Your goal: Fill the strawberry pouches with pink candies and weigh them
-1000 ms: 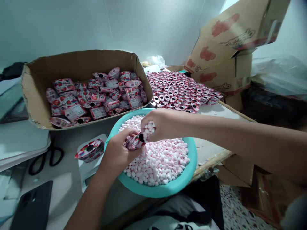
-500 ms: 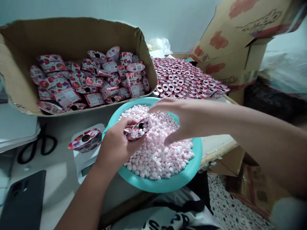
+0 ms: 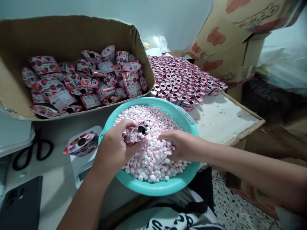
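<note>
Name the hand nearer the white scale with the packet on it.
Left. The left hand is just right of the scale, gripping another packet; the right hand is farther right, among pale pieces in the bowl.

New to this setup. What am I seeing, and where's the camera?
There's no machine: these are a person's bare hands, seen by one head-worn camera looking forward and down. The left hand holds a printed packet, tilted over a teal bowl. The right hand reaches into the bowl's pale pellets, its fingertips hidden. On the table are a box of packets, massed packets behind the bowl, a scale bearing another packet, scissors and a phone.
</note>
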A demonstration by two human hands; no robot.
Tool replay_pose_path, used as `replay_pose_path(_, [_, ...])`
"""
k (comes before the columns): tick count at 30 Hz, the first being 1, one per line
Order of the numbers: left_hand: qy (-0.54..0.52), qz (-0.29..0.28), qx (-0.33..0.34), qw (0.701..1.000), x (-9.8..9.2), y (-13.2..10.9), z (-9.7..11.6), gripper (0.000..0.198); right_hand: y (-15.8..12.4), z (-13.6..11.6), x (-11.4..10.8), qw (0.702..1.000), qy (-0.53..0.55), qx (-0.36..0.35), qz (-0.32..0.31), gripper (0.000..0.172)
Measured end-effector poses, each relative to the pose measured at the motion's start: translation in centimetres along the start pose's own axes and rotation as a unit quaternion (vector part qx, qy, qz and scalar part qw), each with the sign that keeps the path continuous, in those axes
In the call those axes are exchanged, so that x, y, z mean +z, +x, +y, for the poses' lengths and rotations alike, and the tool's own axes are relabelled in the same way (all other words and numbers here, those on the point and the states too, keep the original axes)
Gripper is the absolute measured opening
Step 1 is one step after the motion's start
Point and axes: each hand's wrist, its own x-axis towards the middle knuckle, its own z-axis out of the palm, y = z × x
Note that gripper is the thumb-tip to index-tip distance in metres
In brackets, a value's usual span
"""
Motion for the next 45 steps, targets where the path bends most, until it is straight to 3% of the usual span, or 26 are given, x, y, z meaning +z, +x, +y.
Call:
replay_pose_path(3, [-0.003, 0.003, -0.004, 1.0, 0.0, 0.0, 0.0, 0.034, 0.5, -1.0, -1.5, 0.999, 0.022, 0.047, -0.015, 0.036])
replay_pose_path(5, [-0.006, 0.003, -0.009, 1.0, 0.0, 0.0, 0.0, 0.033, 0.7, -1.9, -3.1, 0.999, 0.012, 0.047, 0.008, 0.029])
replay_pose_path(10, [-0.014, -0.012, -0.012, 1.0, 0.0, 0.1, 0.0, 0.03, 1.2, -5.6, -6.6, 0.995, -0.074, -0.009, 0.062, 0.021])
replay_pose_path(15, [-0.015, -0.021, -0.011, 1.0, -0.2, 0.1, 0.0, 0.032, 2.4, -8.1, -6.7, 0.987, -0.134, -0.07, 0.054, 0.017])
replay_pose_path(20, [-0.018, -0.022, -0.014, 0.999, -0.1, 0.1, -0.1, 0.031, 2.1, -7.0, -6.8, 0.981, -0.158, -0.059, 0.095, 0.038])
replay_pose_path(23, [-0.014, -0.017, -0.016, 1.0, 0.1, 0.0, -0.3, 0.033, 1.2, -4.3, -6.0, 0.98, -0.167, -0.022, 0.108, 0.076])
replay_pose_path(25, [-0.01, -0.012, -0.015, 1.0, 0.2, 0.0, -0.3, 0.033, 0.7, -2.1, -4.5, 0.988, -0.143, 0.016, 0.048, 0.098])
replay_pose_path(27, [-0.005, -0.007, -0.015, 1.0, 0.2, 0.0, -0.3, 0.033, 0.4, -0.3, -2.5, 0.991, -0.131, 0.021, -0.035, 0.11])
replay_pose_path(29, [-0.001, -0.006, -0.018, 1.0, 0.2, 0.0, -0.3, 0.033, 0.0, 0.7, -0.7, 0.99, -0.138, -0.004, -0.039, 0.118])
replay_pose_path(31, [0.006, -0.006, -0.019, 1.0, 0.1, 0.0, -0.3, 0.033, -0.5, 0.9, 0.3, 0.992, -0.118, -0.031, -0.025, 0.106])
replay_pose_path(35, [0.014, -0.003, -0.014, 1.0, 0.1, -0.1, -0.3, 0.034, -0.8, 0.1, 0.3, 0.997, -0.06, -0.027, -0.041, 0.06])
replay_pose_path(41, [0.021, 0.003, -0.014, 1.0, 0.2, -0.1, -0.4, 0.036, 0.4, -0.2, -1.0, 0.999, -0.005, 0.03, -0.032, 0.032])
replay_pose_path(45, [0.029, -0.008, -0.005, 1.0, 0.1, 0.0, -0.2, 0.035, 1.1, -1.9, -3.9, 1.0, -0.014, -0.001, 0.013, 0.023])
